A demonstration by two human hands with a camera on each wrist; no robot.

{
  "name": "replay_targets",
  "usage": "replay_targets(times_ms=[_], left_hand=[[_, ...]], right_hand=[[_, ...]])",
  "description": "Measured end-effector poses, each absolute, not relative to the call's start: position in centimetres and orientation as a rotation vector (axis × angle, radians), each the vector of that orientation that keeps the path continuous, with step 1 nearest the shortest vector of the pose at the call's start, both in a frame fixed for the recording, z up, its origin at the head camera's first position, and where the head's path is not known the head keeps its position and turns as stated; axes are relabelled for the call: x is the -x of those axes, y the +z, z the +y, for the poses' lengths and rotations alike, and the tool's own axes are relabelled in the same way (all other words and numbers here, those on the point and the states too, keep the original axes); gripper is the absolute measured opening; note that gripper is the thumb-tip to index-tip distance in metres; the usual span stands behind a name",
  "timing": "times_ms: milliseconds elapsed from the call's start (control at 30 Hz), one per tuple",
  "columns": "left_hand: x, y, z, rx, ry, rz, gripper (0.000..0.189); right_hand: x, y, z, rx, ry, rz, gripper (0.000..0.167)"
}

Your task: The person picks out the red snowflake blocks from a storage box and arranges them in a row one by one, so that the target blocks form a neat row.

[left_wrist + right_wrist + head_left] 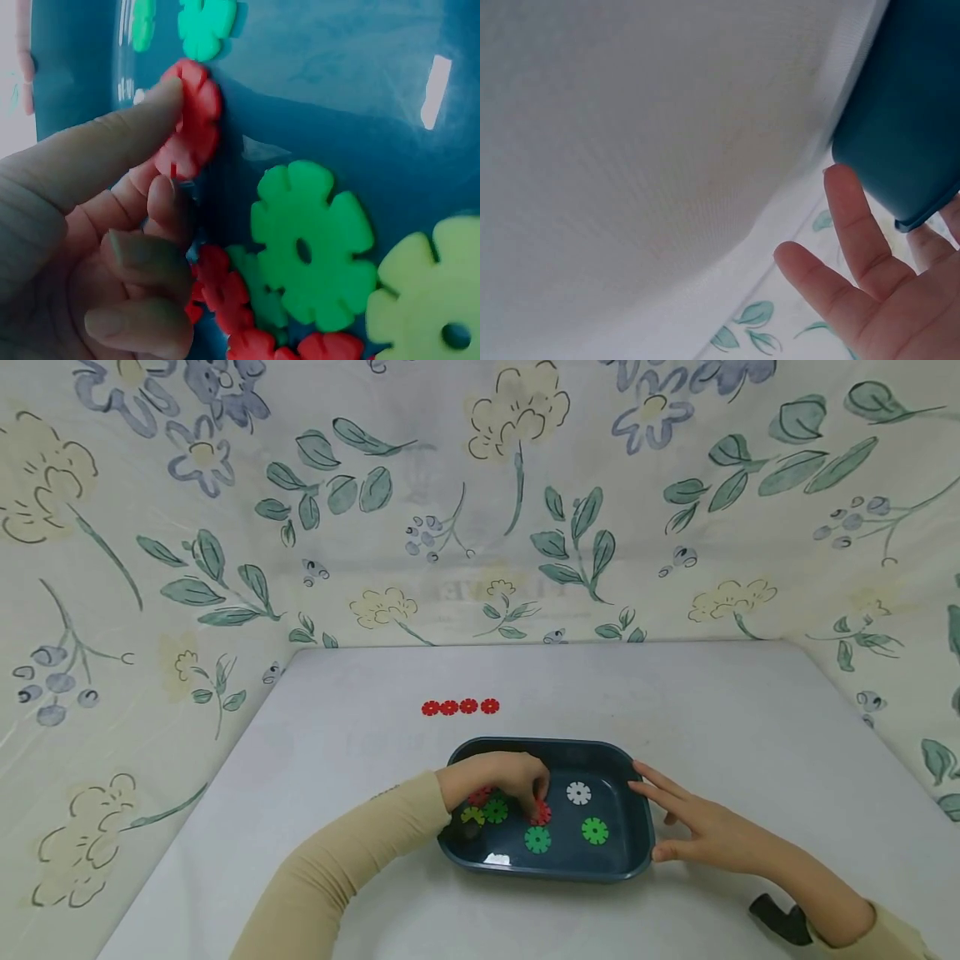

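Over the left half of a dark blue tray [618, 793], my left hand [519, 774] pinches a red flower-shaped plastic disc [201, 112] between thumb and fingers. Green discs [307, 244], a yellow one [431, 300] and red ones [221, 289] lie below those fingers, partly hidden by the hand. A white disc [578, 792], a bright green disc [595, 831] and a teal-green disc [537, 840] lie apart on the tray floor. At the tray's right end, my right hand [705, 831] has its fingers spread and extended, with fingertips against the rim.
Behind the tray, several red discs [468, 706] form a row on the white table [360, 693]. A dark curved object [780, 920] is by the right wrist. Floral-patterned cloth [450, 568] surrounds the table at the back and sides.
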State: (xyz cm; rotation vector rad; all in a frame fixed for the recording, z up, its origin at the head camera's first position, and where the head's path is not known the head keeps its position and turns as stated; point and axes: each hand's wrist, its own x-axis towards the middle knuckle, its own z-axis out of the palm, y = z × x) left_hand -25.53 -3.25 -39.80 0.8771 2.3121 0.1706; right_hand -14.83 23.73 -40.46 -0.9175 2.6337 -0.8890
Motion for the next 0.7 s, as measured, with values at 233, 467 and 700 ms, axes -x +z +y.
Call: replay_targets(times_ms=[233,467,700], left_hand=[[25.5,-39.8,-3.3,-0.887,0.204,2.274,0.019],[25.6,-39.1,-3.6,-0.787,0.308,2.232,0.019],[26.7,-37.3,-4.1,-0.722,0.558,2.195,0.013]], right_hand=[[14.9,-40.5,23.7,0.95,-0.886,2.644,0.078],[14.9,-40.6,23.8,0.951,-0.898,2.632,0.078],[15.0,-40.6,23.7,0.953,-0.901,2.634,0.078]])
